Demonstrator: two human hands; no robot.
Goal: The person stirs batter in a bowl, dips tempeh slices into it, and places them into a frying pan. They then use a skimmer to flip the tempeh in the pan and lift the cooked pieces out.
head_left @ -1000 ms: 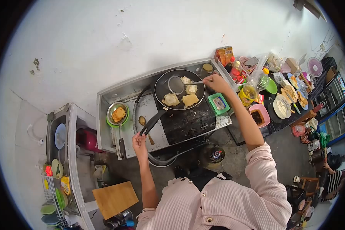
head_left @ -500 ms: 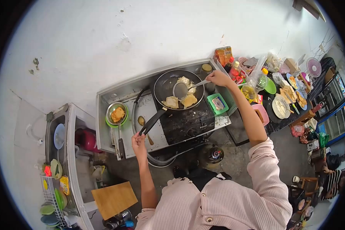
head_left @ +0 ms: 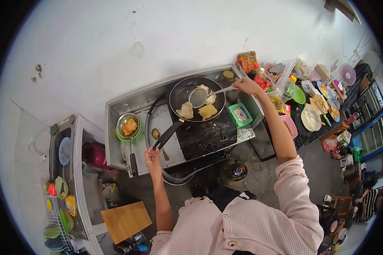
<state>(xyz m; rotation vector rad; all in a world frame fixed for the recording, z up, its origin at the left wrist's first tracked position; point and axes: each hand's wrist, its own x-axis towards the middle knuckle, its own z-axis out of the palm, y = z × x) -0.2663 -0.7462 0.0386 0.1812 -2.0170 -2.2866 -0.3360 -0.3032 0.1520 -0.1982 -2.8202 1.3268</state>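
Observation:
My left hand (head_left: 153, 160) grips the end of the black handle of a frying pan (head_left: 177, 88), which rests on the black stove (head_left: 206, 135). In my right hand (head_left: 247, 86) is the handle of a skimmer (head_left: 197, 97), its round mesh head down inside the pan. Around the head lie several fried pieces: a pale one (head_left: 185, 110) at left, a yellowish one (head_left: 207, 111) at the front, and whitish ones (head_left: 210, 99) partly behind the skimmer.
Left of the stove, a strainer (head_left: 132, 158) with a browned piece (head_left: 130, 126) rests over a green bowl. A spoon (head_left: 156, 134) lies beside the hose. A green tub (head_left: 240, 115) stands right of the pan. Bottles and plates crowd the right table; a gas cylinder (head_left: 238, 171) stands below.
The skimmer head has shifted slightly left and toward the back of the pan. The pale left piece has slid a little left. My left hand stays at the pan handle.

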